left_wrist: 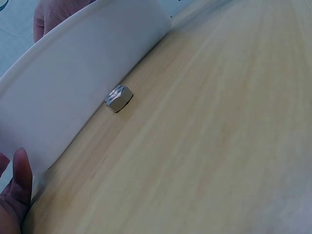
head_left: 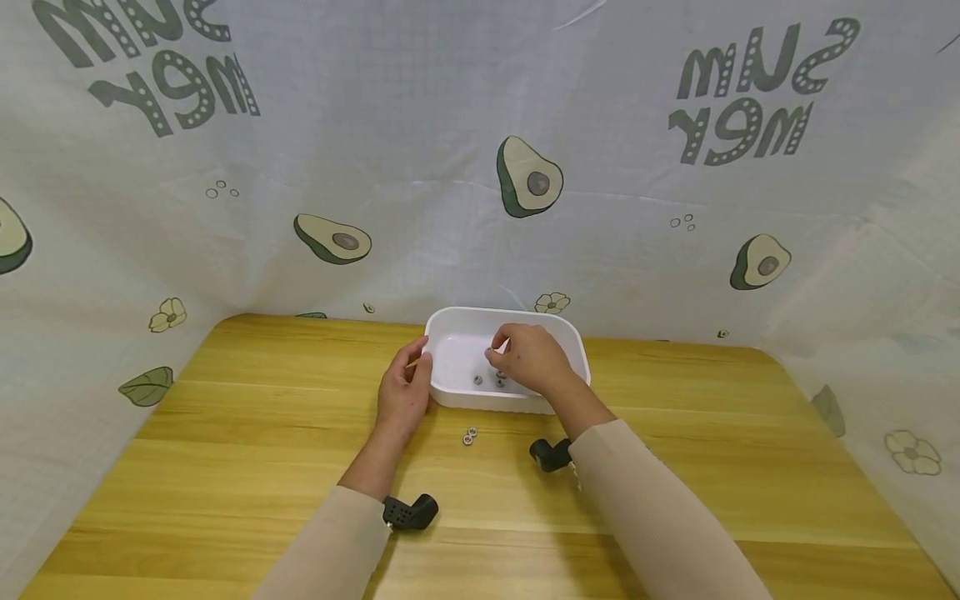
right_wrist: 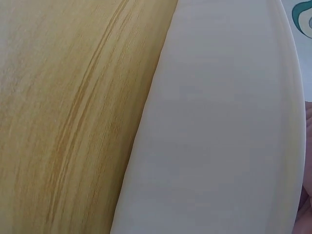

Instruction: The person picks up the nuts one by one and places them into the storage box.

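Observation:
A white plastic box (head_left: 506,402) stands at the back of the table with several small metal hex nuts (head_left: 477,380) on its floor. My left hand (head_left: 403,392) rests against the box's left end, thumb and fingers loosely bent beside the wall. Over the box's inside, my right hand (head_left: 531,360) brings thumb and forefinger together in a pinch on a small nut, mostly hidden by the fingertips. Two hex nuts (head_left: 468,440) lie side by side on the table before the box. From the left wrist, a metal nut (left_wrist: 119,98) appears near the box's long wall (left_wrist: 73,73).
The wood-grain table (head_left: 285,467) reaches back to a pale cloth (head_left: 420,125) printed with avocados. Black wrist cameras (head_left: 411,512) are strapped at both cuffs. The right wrist view is mostly filled by the box's outer wall (right_wrist: 209,122).

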`<state>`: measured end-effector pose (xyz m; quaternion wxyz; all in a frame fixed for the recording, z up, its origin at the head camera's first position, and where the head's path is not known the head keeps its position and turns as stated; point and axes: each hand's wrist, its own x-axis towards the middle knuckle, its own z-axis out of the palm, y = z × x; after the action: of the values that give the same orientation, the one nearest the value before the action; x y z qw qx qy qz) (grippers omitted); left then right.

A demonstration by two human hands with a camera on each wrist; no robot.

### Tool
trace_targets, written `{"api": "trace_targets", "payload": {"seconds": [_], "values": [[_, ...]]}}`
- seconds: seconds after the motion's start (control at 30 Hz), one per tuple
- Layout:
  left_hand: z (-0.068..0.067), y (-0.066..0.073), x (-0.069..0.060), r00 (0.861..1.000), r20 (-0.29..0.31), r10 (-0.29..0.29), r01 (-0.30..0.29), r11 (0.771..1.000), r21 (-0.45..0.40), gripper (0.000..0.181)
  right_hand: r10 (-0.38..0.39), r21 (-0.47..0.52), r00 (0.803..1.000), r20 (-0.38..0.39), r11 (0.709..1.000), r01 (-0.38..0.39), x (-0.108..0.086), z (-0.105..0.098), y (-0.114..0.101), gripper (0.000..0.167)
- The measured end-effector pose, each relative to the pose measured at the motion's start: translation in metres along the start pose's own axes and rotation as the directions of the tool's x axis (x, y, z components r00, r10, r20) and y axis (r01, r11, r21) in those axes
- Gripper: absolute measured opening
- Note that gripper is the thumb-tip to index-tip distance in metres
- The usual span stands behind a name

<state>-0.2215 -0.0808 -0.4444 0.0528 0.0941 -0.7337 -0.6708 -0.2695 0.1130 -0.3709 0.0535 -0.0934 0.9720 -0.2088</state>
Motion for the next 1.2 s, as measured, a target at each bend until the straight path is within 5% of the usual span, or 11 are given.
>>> {"api": "trace_targets", "payload": {"seconds": [0.67,1.2], "values": [[0.002,0.001,0.0,1.0,-0.004,-0.017,0.017,1.0,-0.002,0.039,-0.017,0.039,0.999,-0.029,0.999,0.018,-0.013,0.0,-0.008,0.023],[0.002,0.0,0.0,1.0,-0.016,-0.014,0.013,1.0,-0.006,0.038,-0.112,0.149,0.991,-0.069,0.981,0.121,-0.053,0.002,-0.025,0.017]]}}
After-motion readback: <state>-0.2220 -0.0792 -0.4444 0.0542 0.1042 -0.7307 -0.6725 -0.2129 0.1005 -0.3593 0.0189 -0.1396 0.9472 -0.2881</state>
